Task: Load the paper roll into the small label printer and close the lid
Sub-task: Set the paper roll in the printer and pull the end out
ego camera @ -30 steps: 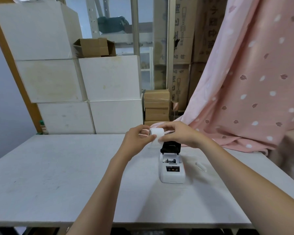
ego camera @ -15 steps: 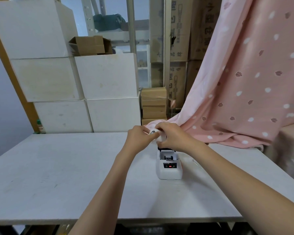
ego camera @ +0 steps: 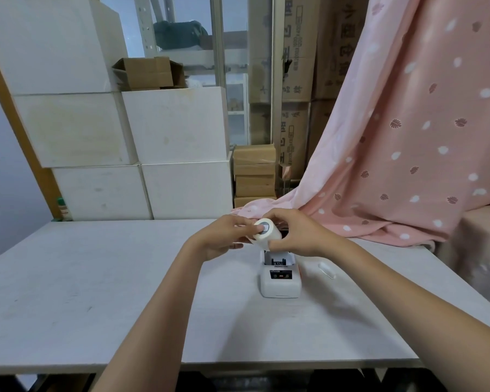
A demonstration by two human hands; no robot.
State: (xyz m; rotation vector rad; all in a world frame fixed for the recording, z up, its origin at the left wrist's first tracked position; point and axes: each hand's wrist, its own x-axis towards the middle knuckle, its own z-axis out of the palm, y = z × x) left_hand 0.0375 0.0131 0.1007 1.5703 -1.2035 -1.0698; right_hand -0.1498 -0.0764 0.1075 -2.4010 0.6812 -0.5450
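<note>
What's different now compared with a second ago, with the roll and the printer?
The paper roll has turned in both hands, so its round end now faces the camera instead of its side. The left hand and right hand still hold it above the label printer, whose lid stays open. The printer hasn't shifted on the table.

Light: soft, even, moderately bright; no glare.
Shadows: faint, diffuse patches on the counter (ego camera: 96, 278) under the forearms and just beside the printer (ego camera: 279, 281).
Focus: centre fairly sharp; hands (ego camera: 224, 236) slightly smeared.
Edges: wide-angle bending of the white boxes (ego camera: 77, 128) at left; pink curtain (ego camera: 408, 137) softened at far right.
</note>
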